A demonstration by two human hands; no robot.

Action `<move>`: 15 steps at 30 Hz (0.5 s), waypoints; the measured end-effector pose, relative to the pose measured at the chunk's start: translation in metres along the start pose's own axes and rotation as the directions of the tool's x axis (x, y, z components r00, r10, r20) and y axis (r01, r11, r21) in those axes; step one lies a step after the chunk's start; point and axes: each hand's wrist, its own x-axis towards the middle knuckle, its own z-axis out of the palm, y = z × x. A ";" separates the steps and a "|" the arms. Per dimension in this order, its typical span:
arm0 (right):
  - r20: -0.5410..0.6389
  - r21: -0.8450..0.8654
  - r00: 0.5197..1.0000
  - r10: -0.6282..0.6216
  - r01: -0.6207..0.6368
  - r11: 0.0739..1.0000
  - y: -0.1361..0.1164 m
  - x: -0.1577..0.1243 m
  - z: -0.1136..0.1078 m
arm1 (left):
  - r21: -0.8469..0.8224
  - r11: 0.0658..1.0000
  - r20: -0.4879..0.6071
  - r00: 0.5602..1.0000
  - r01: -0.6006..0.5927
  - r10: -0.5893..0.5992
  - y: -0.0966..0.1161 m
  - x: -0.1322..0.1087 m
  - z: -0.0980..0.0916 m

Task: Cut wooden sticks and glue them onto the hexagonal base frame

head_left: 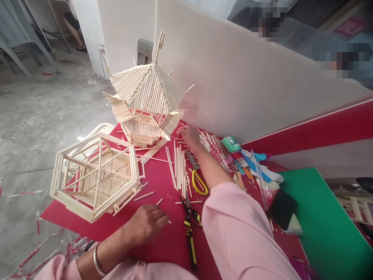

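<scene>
My left hand [148,222] is closed above the red tabletop near my body, with the pale end of a thin wooden stick [169,222] poking out at its fingertips. My right hand [190,135] reaches to the far side, fingers pinched among small stick bits; what they hold is too small to make out. Beside it stands a pagoda-like model [151,91] of wooden sticks with a pointed roof. Left of my hands sits an open six-sided stick frame [96,177]. Yellow-handled scissors [199,182] lie under my right forearm, and black-and-yellow pruning shears [190,233] lie nearer me.
Loose sticks [181,171] lie in a row mid-table. Red-and-clear wrappers [214,149], a green tape roll [231,144] and a black block [282,208] line the right side. A green board [329,221] borders the table; a pale partition [210,77] rises behind.
</scene>
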 end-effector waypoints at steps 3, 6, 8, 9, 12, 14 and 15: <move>-0.038 -0.024 0.999 0.006 -0.007 1.000 -0.003 -0.011 -0.013 | 0.138 0.979 -0.086 0.987 0.150 -0.139 -0.006 -0.002 0.004; -0.059 -0.049 0.997 0.046 -0.049 0.998 -0.009 -0.025 -0.029 | 0.233 0.947 -0.193 0.965 0.221 -0.178 -0.012 -0.003 0.004; -0.036 -0.054 0.997 0.074 -0.076 0.996 -0.016 -0.036 -0.037 | 0.239 0.946 -0.208 0.963 0.220 -0.171 -0.014 -0.002 0.002; 0.003 -0.049 0.997 0.077 -0.077 0.996 -0.020 -0.044 -0.040 | 0.230 0.949 -0.213 0.963 0.216 -0.168 -0.013 -0.002 0.001; 0.227 -0.011 0.973 0.030 -0.028 1.000 -0.041 -0.072 -0.039 | 0.185 0.956 -0.226 0.956 0.230 -0.186 -0.011 0.000 -0.003; 0.376 0.010 0.927 -0.005 0.001 1.000 -0.058 -0.094 -0.032 | 0.168 0.956 -0.223 0.954 0.239 -0.199 -0.010 0.001 -0.003; 0.425 0.008 0.905 -0.007 0.004 1.000 -0.067 -0.104 -0.027 | 0.168 0.956 -0.219 0.954 0.243 -0.204 -0.010 0.001 -0.003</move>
